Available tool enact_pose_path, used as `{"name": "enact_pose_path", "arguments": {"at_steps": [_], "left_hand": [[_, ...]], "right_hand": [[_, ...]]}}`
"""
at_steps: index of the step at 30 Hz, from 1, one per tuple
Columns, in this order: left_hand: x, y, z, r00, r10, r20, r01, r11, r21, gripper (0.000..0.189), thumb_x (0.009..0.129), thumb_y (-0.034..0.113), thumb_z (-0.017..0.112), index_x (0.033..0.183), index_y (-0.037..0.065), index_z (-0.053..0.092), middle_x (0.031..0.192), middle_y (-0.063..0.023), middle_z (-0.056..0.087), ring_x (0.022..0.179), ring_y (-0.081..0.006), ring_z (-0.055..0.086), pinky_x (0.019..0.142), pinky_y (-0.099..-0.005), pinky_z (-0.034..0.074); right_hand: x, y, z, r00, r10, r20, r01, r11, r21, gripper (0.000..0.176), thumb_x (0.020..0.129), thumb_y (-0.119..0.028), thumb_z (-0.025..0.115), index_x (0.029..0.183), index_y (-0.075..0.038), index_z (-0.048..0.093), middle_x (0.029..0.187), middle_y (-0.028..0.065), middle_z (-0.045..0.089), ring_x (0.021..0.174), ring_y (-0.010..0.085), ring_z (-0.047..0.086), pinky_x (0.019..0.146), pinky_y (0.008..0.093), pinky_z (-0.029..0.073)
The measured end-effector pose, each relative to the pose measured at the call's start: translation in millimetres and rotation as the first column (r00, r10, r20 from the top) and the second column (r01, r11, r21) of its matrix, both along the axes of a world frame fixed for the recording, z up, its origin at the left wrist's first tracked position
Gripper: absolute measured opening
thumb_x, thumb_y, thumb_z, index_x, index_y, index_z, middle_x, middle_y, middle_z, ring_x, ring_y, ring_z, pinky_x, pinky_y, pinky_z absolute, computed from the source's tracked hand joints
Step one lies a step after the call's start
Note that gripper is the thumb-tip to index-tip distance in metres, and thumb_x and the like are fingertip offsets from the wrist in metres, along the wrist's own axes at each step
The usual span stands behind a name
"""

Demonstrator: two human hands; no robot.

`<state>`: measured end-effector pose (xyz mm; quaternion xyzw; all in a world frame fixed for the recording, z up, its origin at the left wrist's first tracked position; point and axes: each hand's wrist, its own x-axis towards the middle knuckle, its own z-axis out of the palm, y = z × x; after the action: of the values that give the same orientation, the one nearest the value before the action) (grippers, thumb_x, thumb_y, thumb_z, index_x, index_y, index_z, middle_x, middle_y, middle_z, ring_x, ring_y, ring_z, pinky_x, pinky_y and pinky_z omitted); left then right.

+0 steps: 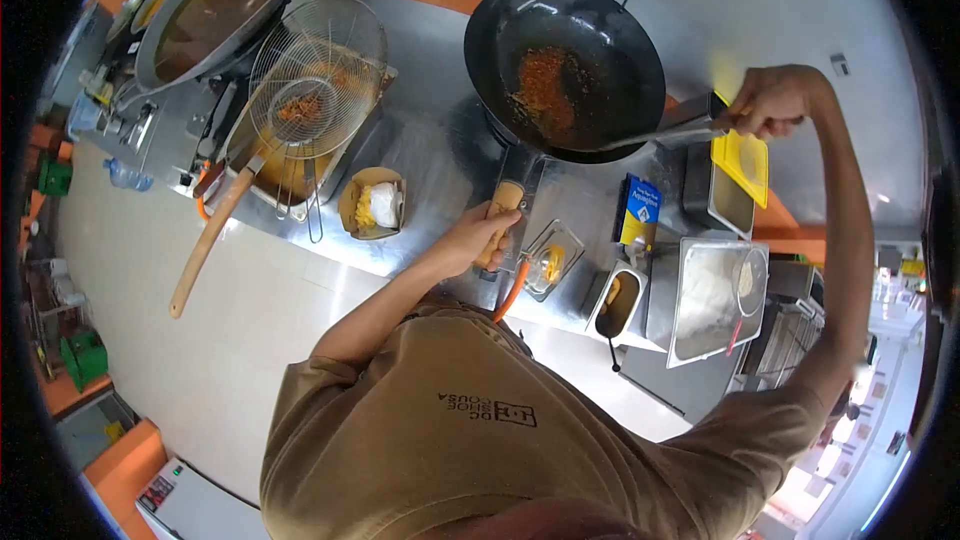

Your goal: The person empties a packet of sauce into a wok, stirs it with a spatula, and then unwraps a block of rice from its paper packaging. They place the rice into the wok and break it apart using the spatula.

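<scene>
My left hand (487, 233) is closed around the wooden handle (503, 202) of a black wok (600, 30) that sits on the steel counter in front of me. Red-orange crumbly food (543, 90) lies in the wok's bottom. My right hand (772, 102), arm stretched out to the right, grips the handle of a long metal ladle (665, 132). The ladle's front end reaches over the wok's near rim, and its tip is hard to make out.
At upper left stands a large wok of brown liquid (225, 0). Beside it a wire skimmer (318, 75) with a long wooden handle rests over a steel tub. A paper bowl (372, 202), a blue box (638, 212), a yellow lid (742, 160) and steel containers (712, 295) line the counter.
</scene>
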<state>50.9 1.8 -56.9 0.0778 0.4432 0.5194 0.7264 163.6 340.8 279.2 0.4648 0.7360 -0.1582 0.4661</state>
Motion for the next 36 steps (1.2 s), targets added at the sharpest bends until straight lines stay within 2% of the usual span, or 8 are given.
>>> {"name": "enact_pose_path", "arguments": {"at_steps": [5, 12, 16, 20, 26, 32, 33, 36], "left_hand": [[-2, 3, -8, 1.000, 0.002, -0.006, -0.002, 0.999, 0.052, 0.033, 0.098, 0.035, 0.067, 0.114, 0.013, 0.048, 0.075, -0.0006, 0.054, 0.055, -0.0107, 0.053, 0.044, -0.0274, 0.042], [-7, 2, -15, 1.000, -0.018, -0.003, 0.018, 0.999, 0.044, 0.029, 0.099, 0.033, 0.065, 0.108, 0.009, 0.051, 0.072, -0.0025, 0.055, 0.054, -0.0133, 0.055, 0.046, -0.0304, 0.043], [-8, 3, -20, 0.999, -0.036, 0.012, 0.034, 0.989, 0.143, 0.030, 0.099, 0.034, 0.066, 0.112, 0.013, 0.050, 0.074, -0.0012, 0.055, 0.054, -0.0116, 0.054, 0.046, -0.0293, 0.044], [-7, 2, -20, 1.000, -0.031, 0.002, 0.030, 0.995, 0.092, 0.031, 0.099, 0.035, 0.066, 0.109, 0.011, 0.050, 0.074, -0.0018, 0.056, 0.055, -0.0129, 0.055, 0.048, -0.0300, 0.045], [-8, 5, -22, 0.998, -0.031, 0.061, 0.026, 0.996, 0.084, 0.030, 0.098, 0.034, 0.068, 0.112, 0.011, 0.053, 0.076, -0.0017, 0.057, 0.059, -0.0131, 0.057, 0.051, -0.0303, 0.047], [-5, 9, -40, 0.945, -0.036, 0.326, 0.003, 0.995, 0.102, 0.033, 0.098, 0.032, 0.066, 0.121, 0.010, 0.055, 0.081, -0.0022, 0.056, 0.063, -0.0130, 0.055, 0.052, -0.0272, 0.044], [-4, 9, -43, 0.931, -0.052, 0.361, 0.004, 0.991, 0.132, 0.034, 0.099, 0.032, 0.065, 0.123, 0.009, 0.055, 0.081, -0.0027, 0.056, 0.063, -0.0130, 0.054, 0.053, -0.0263, 0.043], [-2, 5, -40, 0.860, -0.019, 0.509, -0.061, 0.988, 0.140, 0.032, 0.097, 0.029, 0.068, 0.119, 0.009, 0.056, 0.080, -0.0024, 0.055, 0.059, -0.0126, 0.052, 0.052, -0.0259, 0.042]], "right_hand": [[-18, -5, -46, 0.931, -0.022, -0.363, 0.011, 0.999, -0.033, 0.027, 0.087, -0.017, 0.071, 0.112, -0.008, 0.077, 0.057, -0.0008, 0.050, 0.042, 0.0068, 0.037, 0.037, 0.0246, 0.028], [-29, -15, -7, 0.998, 0.041, -0.055, -0.044, 0.998, -0.046, 0.015, 0.086, -0.017, 0.071, 0.095, -0.007, 0.077, 0.058, -0.0004, 0.051, 0.042, 0.0062, 0.038, 0.036, 0.0247, 0.027], [-39, -26, -44, 0.924, -0.179, -0.337, 0.152, 0.983, -0.105, 0.016, 0.092, -0.020, 0.066, 0.100, -0.007, 0.072, 0.058, -0.0023, 0.052, 0.040, 0.0055, 0.034, 0.035, 0.0236, 0.024], [-39, -32, 0, 0.969, -0.204, -0.138, 0.184, 0.972, -0.149, 0.017, 0.093, -0.019, 0.065, 0.102, -0.005, 0.071, 0.058, 0.0004, 0.051, 0.041, 0.0046, 0.034, 0.036, 0.0223, 0.024], [-45, -32, -45, 0.914, -0.118, -0.388, 0.123, 0.992, -0.013, 0.023, 0.090, -0.025, 0.068, 0.102, -0.006, 0.072, 0.058, -0.0005, 0.052, 0.039, 0.0052, 0.035, 0.034, 0.0256, 0.027], [-33, -41, 4, 0.991, 0.115, 0.075, -0.125, 0.980, 0.151, 0.022, 0.087, -0.028, 0.068, 0.090, -0.006, 0.074, 0.053, 0.0037, 0.051, 0.038, 0.0113, 0.042, 0.037, 0.0281, 0.034], [-22, -23, -24, 0.978, 0.211, 0.005, -0.209, 0.968, 0.135, 0.025, 0.080, -0.027, 0.072, 0.067, -0.007, 0.068, 0.050, 0.0016, 0.054, 0.038, 0.0137, 0.047, 0.037, 0.0301, 0.035], [-5, -5, -93, 0.935, 0.300, -0.187, -0.227, 0.915, 0.332, 0.028, 0.081, -0.024, 0.070, 0.061, -0.004, 0.065, 0.049, 0.0055, 0.055, 0.039, 0.0165, 0.050, 0.039, 0.0355, 0.038]]}}
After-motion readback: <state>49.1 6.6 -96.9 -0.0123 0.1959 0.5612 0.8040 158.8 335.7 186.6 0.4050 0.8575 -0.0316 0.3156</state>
